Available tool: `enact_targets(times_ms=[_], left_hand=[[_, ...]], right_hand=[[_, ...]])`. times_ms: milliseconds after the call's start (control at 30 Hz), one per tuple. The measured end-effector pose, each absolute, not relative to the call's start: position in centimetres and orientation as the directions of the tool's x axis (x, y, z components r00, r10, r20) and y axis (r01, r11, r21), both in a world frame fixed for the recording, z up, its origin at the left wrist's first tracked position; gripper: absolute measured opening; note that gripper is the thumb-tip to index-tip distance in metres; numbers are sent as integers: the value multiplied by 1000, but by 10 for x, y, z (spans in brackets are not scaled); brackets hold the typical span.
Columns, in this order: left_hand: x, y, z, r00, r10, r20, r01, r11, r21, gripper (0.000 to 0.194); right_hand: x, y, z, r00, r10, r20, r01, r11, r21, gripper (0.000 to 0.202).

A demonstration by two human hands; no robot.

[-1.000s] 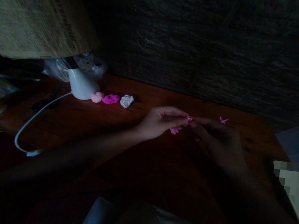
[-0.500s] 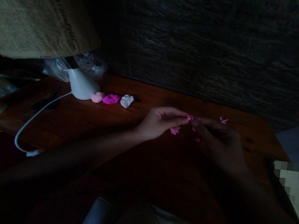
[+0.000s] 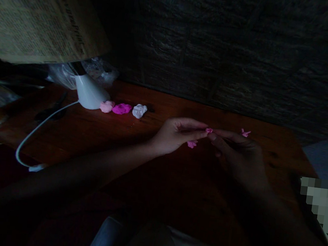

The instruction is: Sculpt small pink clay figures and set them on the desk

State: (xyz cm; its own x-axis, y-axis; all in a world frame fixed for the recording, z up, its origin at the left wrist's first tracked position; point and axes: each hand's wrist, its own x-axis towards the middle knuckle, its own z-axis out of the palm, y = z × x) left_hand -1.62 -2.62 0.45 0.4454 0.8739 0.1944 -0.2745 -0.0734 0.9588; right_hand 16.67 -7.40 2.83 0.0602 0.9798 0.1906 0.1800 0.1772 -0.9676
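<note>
Between the fingertips of both hands is a small pink piece of modelling clay (image 3: 209, 131), held above the wooden table. My left hand (image 3: 173, 137) pinches it from the left with thumb and forefinger. From the right, my right hand (image 3: 239, 154) closes thumb and forefinger at its other side. A shaped pink clay piece (image 3: 191, 143) shows just under my left thumb; whether it touches the hand I cannot tell. Another small pink clay piece (image 3: 245, 133) lies on the table behind my right hand.
A pale pink clay lump (image 3: 107, 106), a magenta lump (image 3: 122, 109) and a white lump (image 3: 139, 111) stand in a row beside the white lamp base (image 3: 90, 92). Its white cable (image 3: 30, 130) loops over the table's left side. Dark scissors (image 3: 51, 112) lie nearby. A stone wall (image 3: 215, 45) rises behind.
The fingertips have come slightly closer together around the small clay piece. A pink bit seen below my right fingertips before is no longer visible. The lumps on the table have not moved.
</note>
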Motion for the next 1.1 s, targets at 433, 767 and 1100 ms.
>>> enact_targets(times_ms=[433, 767, 1100], left_hand=[[-16, -26, 5, 437, 867, 240, -284, -120, 951, 39], [-16, -27, 6, 419, 878, 230, -247, -134, 960, 37], [-16, -29, 8, 363, 911, 198, -244, -112, 963, 35]], right_hand=[[169, -77, 30, -15, 971, 240, 216, 238, -947, 22], [169, -76, 28, 45, 972, 231, 244, 213, -946, 20], [166, -77, 26, 86, 964, 251, 217, 228, -949, 19]])
